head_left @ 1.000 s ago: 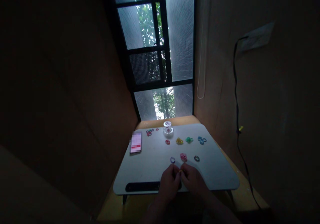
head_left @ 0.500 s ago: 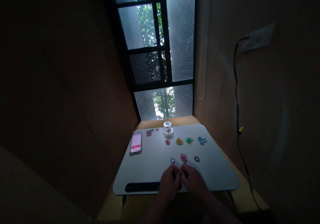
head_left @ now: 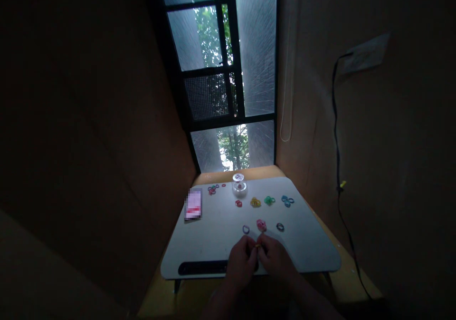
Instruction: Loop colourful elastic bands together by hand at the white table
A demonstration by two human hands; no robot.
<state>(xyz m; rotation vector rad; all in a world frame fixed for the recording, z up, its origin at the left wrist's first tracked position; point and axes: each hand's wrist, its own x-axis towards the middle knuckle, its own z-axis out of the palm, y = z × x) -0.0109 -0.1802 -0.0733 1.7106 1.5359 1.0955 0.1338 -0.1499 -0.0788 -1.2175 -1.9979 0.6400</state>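
Together, left hand (head_left: 241, 263) and right hand (head_left: 276, 259) pinch a small yellow band (head_left: 257, 246) between closed fingertips.

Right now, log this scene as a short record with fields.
left hand: left hand pinches a small yellow band together with the other hand
right hand: right hand grips the same band at the fingertips
surface: grey lap desk
nearest pieces: purple band, pink cluster, dark band
farther row: red, yellow, green, blue clusters
other: clear jar; window behind
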